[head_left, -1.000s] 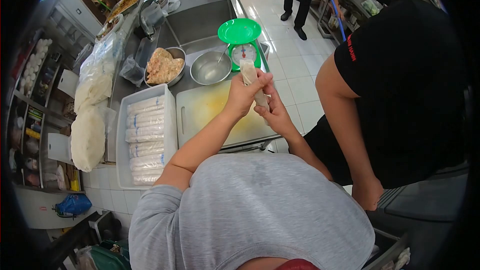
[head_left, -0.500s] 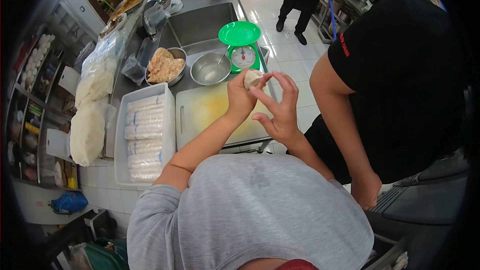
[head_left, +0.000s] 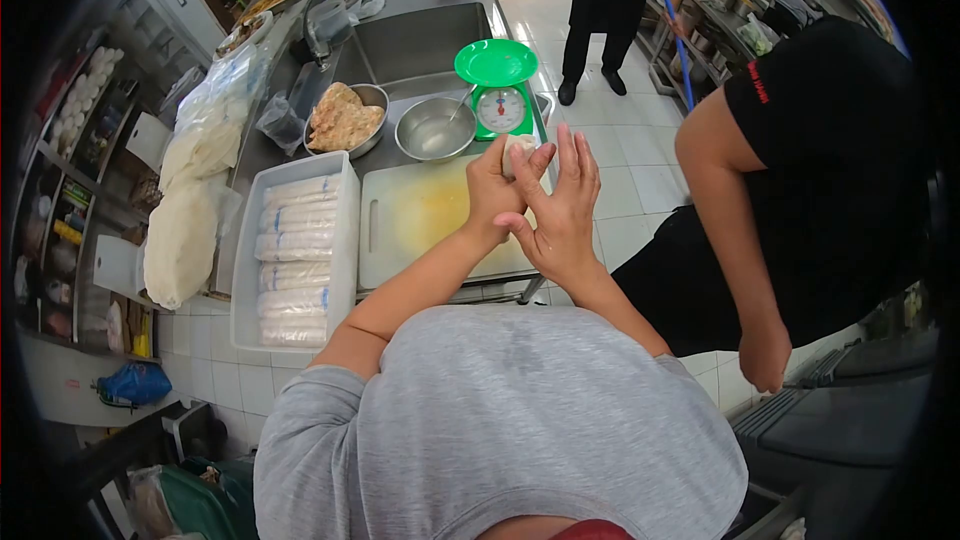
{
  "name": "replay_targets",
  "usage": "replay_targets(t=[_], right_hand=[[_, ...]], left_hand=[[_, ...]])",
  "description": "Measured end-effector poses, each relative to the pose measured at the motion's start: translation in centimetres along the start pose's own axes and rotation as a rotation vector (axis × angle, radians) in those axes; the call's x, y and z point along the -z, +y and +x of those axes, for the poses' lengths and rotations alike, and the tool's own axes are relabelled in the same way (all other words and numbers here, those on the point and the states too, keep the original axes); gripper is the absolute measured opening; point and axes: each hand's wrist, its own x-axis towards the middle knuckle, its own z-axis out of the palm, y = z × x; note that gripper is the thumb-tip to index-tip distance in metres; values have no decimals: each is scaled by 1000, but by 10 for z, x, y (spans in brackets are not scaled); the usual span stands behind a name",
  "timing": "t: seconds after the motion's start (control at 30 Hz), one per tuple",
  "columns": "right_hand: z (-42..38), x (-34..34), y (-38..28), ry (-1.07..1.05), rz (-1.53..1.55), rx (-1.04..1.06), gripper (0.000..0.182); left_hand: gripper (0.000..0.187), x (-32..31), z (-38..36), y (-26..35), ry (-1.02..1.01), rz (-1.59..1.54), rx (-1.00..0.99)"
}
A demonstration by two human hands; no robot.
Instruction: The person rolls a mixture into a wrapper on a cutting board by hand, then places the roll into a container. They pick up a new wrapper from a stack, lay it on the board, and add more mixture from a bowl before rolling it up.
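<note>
My left hand (head_left: 490,190) is closed around a small pale lump that looks like dough (head_left: 519,152), held up over the right part of the cutting board (head_left: 400,250). My right hand (head_left: 562,215) is against it from the right, fingers stretched out and thumb apart. Those fingers partly cover the lump. Beyond the hands, a steel bowl (head_left: 437,138) with a utensil in it stands beside a green dial scale (head_left: 502,112) with a green pan. A second steel bowl (head_left: 372,147) farther left holds a mound of pinkish minced filling (head_left: 345,120).
Left of the board is a white bin (head_left: 346,240) of plastic-wrapped rolls. Large bagged pale masses (head_left: 182,240) line the left edge. A sink (head_left: 425,45) lies behind the bowls. A person in black (head_left: 830,180) stands close on my right; another (head_left: 605,0) holds a blue pole.
My right fingers have closed in over the pale lump, now more covered. The view has shifted slightly. The nearby person in black has moved to the right.
</note>
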Motion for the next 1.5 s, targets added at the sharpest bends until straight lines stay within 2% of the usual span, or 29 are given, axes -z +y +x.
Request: replay_targets(t=[0.27, 0.43, 0.53, 0.57, 0.6, 0.63, 0.67, 0.77, 0.87, 1.0, 1.1, 1.17, 1.27, 1.3, 1.37, 1.47, 1.5], right_hand=[[9, 0, -3, -3, -77, 37, 58], [20, -7, 8, -48, -75, 65, 49], [17, -14, 28, -64, 331, -17, 47], [12, -14, 30, 22, 514, -95, 49], [7, -12, 29, 107, 696, -172, 51], [2, -11, 30, 189, 879, -251, 53], [-3, -12, 37, 132, 931, -259, 63], [-10, -14, 36, 49, 1078, -228, 65], [-10, -10, 35, 4, 1023, -153, 66], [-1, -2, 37, -60, 879, -33, 58], [10, 5, 35, -93, 672, 89, 48], [17, 5, 33, -118, 500, 182, 43], [31, 7, 30, -262, 338, 327, 51], [32, 4, 33, -255, 511, 263, 49], [32, -3, 38, -235, 854, 131, 46], [37, 3, 28, -68, 1159, 24, 53], [36, 2, 28, -103, 1128, 63, 54]], left_hand=[[19, 5, -1, -3, -5, 165, -41], [19, 16, -4, -17, -107, 280, -107], [19, 16, -11, -1, -144, 223, -88], [20, 17, -10, 5, -156, 178, -74], [22, 17, -8, 6, -154, 119, 165], [21, 20, -6, 8, -193, 113, 180], [20, 25, -3, 12, -227, 106, 197], [14, 31, -3, 18, -326, 52, 243], [10, 36, -4, 24, -403, -9, 277], [10, 43, -2, 29, -514, -19, 303], [9, 46, 0, 30, -496, 31, 359], [11, 49, -1, 19, -484, 7, 294], [17, 49, -9, 6, -481, -24, 186], [19, 47, -9, 11, -483, -33, 144], [21, 51, -7, 26, -533, -108, 315], [23, 57, 1, 44, -572, -198, 450], [23, 59, 0, 47, -578, -226, 481]])
